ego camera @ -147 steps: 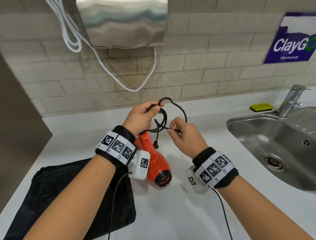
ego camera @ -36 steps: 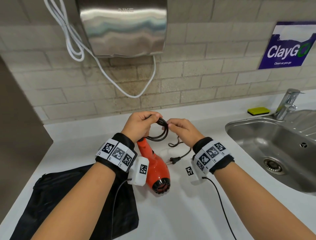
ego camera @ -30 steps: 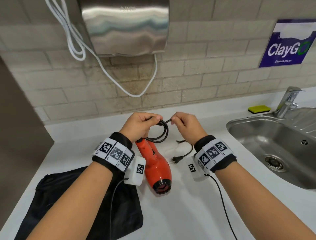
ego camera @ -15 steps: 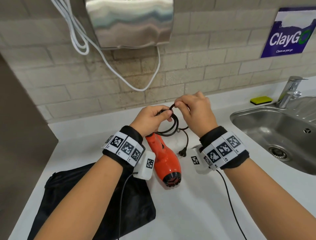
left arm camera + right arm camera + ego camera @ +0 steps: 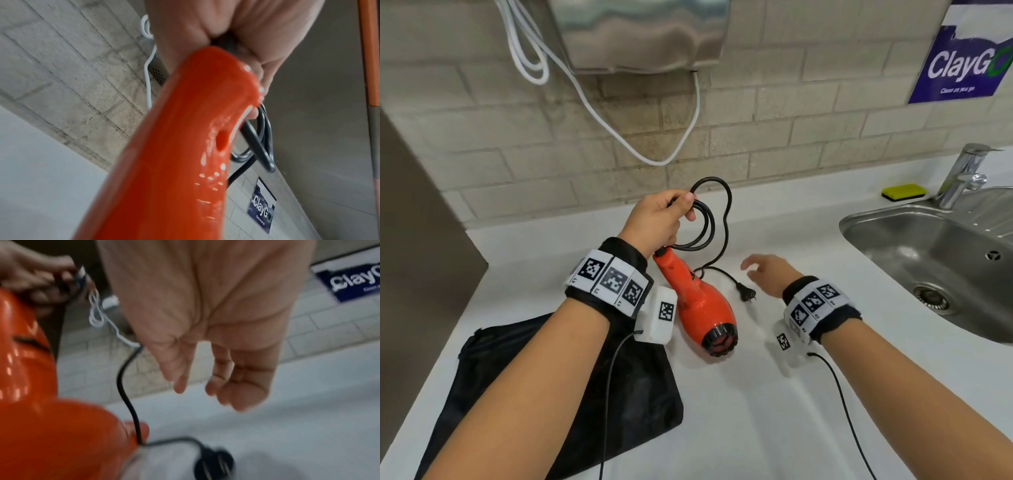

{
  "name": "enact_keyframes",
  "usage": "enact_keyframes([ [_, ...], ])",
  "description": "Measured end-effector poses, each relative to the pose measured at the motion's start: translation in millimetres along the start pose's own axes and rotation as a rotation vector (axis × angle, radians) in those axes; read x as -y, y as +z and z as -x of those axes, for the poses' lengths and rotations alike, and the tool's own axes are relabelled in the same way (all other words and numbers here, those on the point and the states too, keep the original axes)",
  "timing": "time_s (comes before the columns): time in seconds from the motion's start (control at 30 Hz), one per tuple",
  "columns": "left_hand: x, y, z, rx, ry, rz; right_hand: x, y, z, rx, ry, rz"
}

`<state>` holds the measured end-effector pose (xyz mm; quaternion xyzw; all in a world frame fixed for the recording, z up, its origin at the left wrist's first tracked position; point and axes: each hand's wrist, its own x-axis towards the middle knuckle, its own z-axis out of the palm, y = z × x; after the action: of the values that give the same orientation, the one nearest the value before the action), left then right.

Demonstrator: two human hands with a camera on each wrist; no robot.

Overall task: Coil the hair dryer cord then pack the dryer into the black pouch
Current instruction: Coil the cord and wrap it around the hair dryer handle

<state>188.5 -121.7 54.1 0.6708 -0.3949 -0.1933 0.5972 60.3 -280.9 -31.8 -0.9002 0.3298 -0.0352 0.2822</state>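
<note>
An orange hair dryer [image 5: 698,301] lies on the white counter [image 5: 756,411], its nozzle toward me. My left hand [image 5: 661,219] grips the top of its handle [image 5: 185,129] together with several loops of the black cord [image 5: 709,222]. The cord's loose end runs down to the plug [image 5: 746,294], which lies on the counter beside the dryer. My right hand [image 5: 767,270] hovers just right of the plug [image 5: 213,465], fingers loose and holding nothing. The black pouch [image 5: 551,394] lies flat at the lower left, partly under my left forearm.
A steel sink [image 5: 941,253] with a tap [image 5: 962,174] is sunk into the counter at the right, a yellow sponge [image 5: 904,192] behind it. A wall-mounted steel unit [image 5: 640,31] with a white cable [image 5: 592,102] hangs over the brick wall. A dark panel [image 5: 417,222] bounds the left.
My right hand has let go of the cord loop and dropped to the counter near the plug. My left hand keeps the coil and dryer handle, with one more loop standing up.
</note>
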Motion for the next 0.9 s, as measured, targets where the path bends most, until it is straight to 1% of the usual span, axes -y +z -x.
enact_keyframes([
  [0.03, -0.3, 0.5, 0.5, 0.002, -0.001, 0.004, -7.7, 10.3, -6.2, 0.129, 0.028, 0.101],
  [0.07, -1.1, 1.4, 0.8, 0.006, -0.001, 0.010, -13.0, 19.8, -11.5, 0.213, 0.045, 0.196],
  [0.1, -2.1, 2.6, 1.8, 0.011, -0.003, 0.017, -16.4, 28.5, -15.4, 0.260, 0.053, 0.267],
  [0.13, -3.1, 4.0, 2.1, 0.017, -0.004, 0.023, -17.4, 33.6, -18.6, 0.281, 0.057, 0.307],
  [0.23, -5.2, 7.6, 2.1, 0.042, -0.001, 0.033, -14.8, 40.2, -26.1, 0.223, 0.076, 0.360],
  [0.3, -5.6, 8.1, 1.6, 0.047, 0.005, 0.041, -15.5, 42.3, -29.2, 0.211, 0.087, 0.445],
  [0.4, -4.2, 7.2, 0.0, 0.039, 0.014, 0.043, -26.1, 48.8, -31.8, 0.236, 0.109, 0.569],
  [0.43, -3.7, 6.1, -0.8, 0.028, 0.015, 0.045, -26.4, 47.7, -29.4, 0.266, 0.111, 0.615],
  [0.47, -2.9, 4.8, -1.7, 0.013, 0.012, 0.050, -22.3, 43.7, -23.9, 0.305, 0.126, 0.604],
  [0.53, -1.3, 2.2, -4.5, -0.012, -0.001, 0.057, -8.5, 28.6, -12.1, 0.391, 0.196, 0.452],
  [0.6, -0.8, 1.4, -6.9, -0.024, -0.015, 0.062, 5.1, 10.0, -0.7, 0.473, 0.183, 0.252],
  [0.67, -1.5, 3.2, -7.8, -0.031, -0.023, 0.073, 12.8, -6.4, 13.1, 0.495, 0.088, -0.063],
  [0.8, -2.7, 8.8, -8.5, -0.037, -0.023, 0.077, 26.3, -25.8, 36.4, 0.477, -0.213, -0.790],
  [0.87, -3.8, 10.9, -7.8, -0.035, -0.024, 0.088, 40.5, -27.2, 45.4, 0.424, -0.328, -1.083],
  [0.9, -4.6, 11.9, -6.9, -0.029, -0.025, 0.098, 48.1, -25.2, 47.8, 0.356, -0.358, -1.193],
])
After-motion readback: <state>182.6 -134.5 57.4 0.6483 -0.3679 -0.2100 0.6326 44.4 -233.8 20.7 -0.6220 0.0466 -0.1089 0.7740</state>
